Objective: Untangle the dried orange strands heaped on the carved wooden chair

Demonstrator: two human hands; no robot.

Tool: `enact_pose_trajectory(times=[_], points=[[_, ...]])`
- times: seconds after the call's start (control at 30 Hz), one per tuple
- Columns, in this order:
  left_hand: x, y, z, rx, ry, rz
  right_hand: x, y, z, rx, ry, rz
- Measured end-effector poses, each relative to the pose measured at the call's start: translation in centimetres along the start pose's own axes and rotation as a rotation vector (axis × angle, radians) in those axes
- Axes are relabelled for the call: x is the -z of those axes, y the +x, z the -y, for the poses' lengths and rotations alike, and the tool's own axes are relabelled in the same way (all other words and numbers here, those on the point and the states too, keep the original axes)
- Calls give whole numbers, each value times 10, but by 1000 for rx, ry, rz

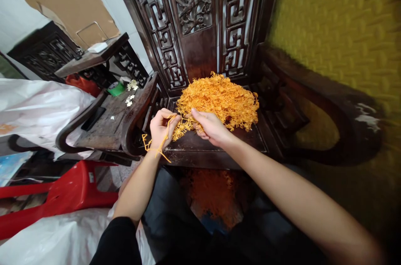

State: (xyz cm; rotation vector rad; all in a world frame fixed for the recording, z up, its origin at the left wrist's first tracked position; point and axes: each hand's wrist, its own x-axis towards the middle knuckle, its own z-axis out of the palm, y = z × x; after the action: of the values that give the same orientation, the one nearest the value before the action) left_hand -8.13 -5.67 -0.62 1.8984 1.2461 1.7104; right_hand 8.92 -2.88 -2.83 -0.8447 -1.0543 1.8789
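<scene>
A large heap of orange, thin-stranded, spidery pieces (219, 100) lies on the seat of a dark carved wooden chair (219, 144). Just in front of the heap, my left hand (163, 129) is closed in a pinch on orange strands (161, 148), whose loose ends hang over the wrist. My right hand (210, 126) is closed round an orange spidery piece (184, 127), with the thumb on top. Some of that piece sticks out between the two hands. My fingers partly hide what each hand holds.
At left, a dark wooden side table (105, 125) bears a green tape roll (115, 88) and small pale pieces (130, 100). A red plastic stool (70, 189) and white bags (40, 110) are beside it. The chair's curved armrest (338, 102) stands at right.
</scene>
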Motion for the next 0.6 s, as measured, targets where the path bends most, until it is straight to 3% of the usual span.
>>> enact_pose_trajectory(times=[0.07,0.1,0.17,0.23,0.3,0.4,0.53,0.6], points=[[-2,0,-2,10,-9,9,0,6,1,117,35,-19],[-2,1,-3,20,-18,-14,4,10,4,180,54,-88],[-1,6,-5,29,-47,-172,20,21,15,254,125,-321],[4,11,-5,34,-73,-409,43,29,29,258,252,-601],[7,15,-1,74,-77,-515,61,30,39,267,274,-676],[5,14,4,117,-62,-391,62,15,39,264,160,-423],[-9,8,1,49,-67,-266,34,-10,27,131,-12,69],[-17,6,-3,32,-68,-224,24,-16,24,64,-109,179]])
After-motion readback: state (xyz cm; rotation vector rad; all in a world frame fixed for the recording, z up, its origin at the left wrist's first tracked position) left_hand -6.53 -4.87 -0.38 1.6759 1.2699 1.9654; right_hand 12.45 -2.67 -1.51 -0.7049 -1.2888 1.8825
